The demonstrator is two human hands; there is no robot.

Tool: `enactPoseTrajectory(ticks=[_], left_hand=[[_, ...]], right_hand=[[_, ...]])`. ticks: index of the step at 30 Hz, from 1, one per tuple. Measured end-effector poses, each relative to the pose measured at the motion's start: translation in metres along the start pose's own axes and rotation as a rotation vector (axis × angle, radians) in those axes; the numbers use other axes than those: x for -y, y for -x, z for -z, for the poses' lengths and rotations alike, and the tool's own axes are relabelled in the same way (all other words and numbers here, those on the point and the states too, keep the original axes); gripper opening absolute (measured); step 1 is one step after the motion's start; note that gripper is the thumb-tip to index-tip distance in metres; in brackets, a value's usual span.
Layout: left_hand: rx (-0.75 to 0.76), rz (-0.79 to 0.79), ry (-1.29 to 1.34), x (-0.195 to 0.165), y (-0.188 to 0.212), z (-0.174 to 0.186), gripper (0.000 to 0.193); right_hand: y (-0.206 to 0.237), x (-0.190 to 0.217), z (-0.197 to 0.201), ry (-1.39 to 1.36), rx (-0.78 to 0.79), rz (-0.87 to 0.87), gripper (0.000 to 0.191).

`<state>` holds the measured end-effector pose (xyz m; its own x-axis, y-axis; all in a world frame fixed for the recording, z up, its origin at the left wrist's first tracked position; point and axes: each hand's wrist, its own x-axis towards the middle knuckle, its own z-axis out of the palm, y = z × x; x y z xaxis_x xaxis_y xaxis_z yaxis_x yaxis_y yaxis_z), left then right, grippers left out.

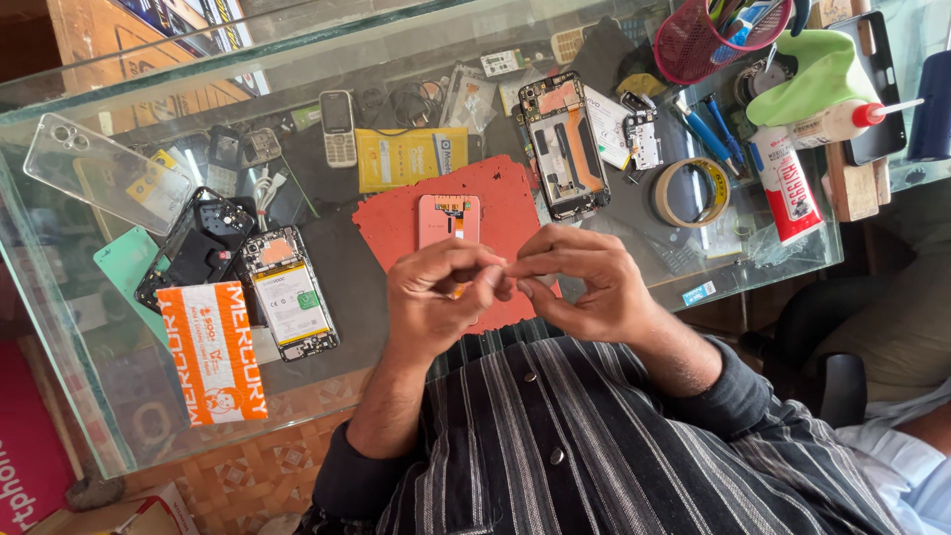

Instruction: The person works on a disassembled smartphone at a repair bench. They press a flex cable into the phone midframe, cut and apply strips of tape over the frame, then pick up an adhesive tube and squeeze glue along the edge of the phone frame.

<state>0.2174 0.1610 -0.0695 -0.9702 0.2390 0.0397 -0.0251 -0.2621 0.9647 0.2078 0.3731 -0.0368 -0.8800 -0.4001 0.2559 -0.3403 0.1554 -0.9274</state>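
1. My left hand (pixel 441 297) and my right hand (pixel 584 287) meet fingertip to fingertip over the near edge of the red mat (pixel 396 233), which serves as my reference point.
2. Both hands are curled closed in a pinch on a small pale part (pixel 512 280) between them. It is too small to identify. A sliver of orange shows under my left fingers; I cannot tell what it belongs to.
3. On the red mat, just beyond my hands, lies a pink phone panel (pixel 448 218) with an orange flex strip at its upper end.
4. Beyond the mat and to its right: an opened phone frame (pixel 565 149), long side running away from me, with a small circuit board (pixel 642 137) just beside it.
5. Further right of the mat: a roll of tape (pixel 690 192) lying flat, and a white and red tube (pixel 788 188).
6. Beyond the mat, touching its far edge: a yellow packet (pixel 409 157); left of that, a small keypad phone (pixel 338 127).
7. Left of the mat: an opened phone with exposed battery (pixel 289 297), beside it an orange and white packet (pixel 213 352).
8. Far left of the mat: a clear phone case (pixel 104 168).
9. Everything rests on a glass counter (pixel 376 297).
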Motion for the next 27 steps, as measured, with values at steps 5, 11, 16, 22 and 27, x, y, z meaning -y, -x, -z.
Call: enactPoseTrajectory(ticks=[5,11,16,22,27], left_hand=[[-0.078,-0.069,-0.389,0.003,0.001,0.004,0.005],[-0.041,-0.027,-0.027,0.014,-0.003,0.000,0.008],[-0.237,0.037,0.146,0.020,-0.013,0.011,0.010],[-0.365,-0.024,-0.243,0.034,-0.043,0.048,0.010],[-0.348,-0.270,-0.922,0.043,-0.065,0.066,0.018]], right_hand=[[-0.001,-0.004,-0.003,0.001,-0.002,-0.089,0.024],[0.000,-0.011,-0.002,-0.129,-0.034,-0.120,0.019],[0.002,-0.017,0.001,-0.220,-0.088,-0.180,0.018],[0.004,-0.022,0.010,-0.221,-0.148,-0.213,0.016],[0.004,-0.031,0.013,-0.210,-0.150,-0.237,0.014]])
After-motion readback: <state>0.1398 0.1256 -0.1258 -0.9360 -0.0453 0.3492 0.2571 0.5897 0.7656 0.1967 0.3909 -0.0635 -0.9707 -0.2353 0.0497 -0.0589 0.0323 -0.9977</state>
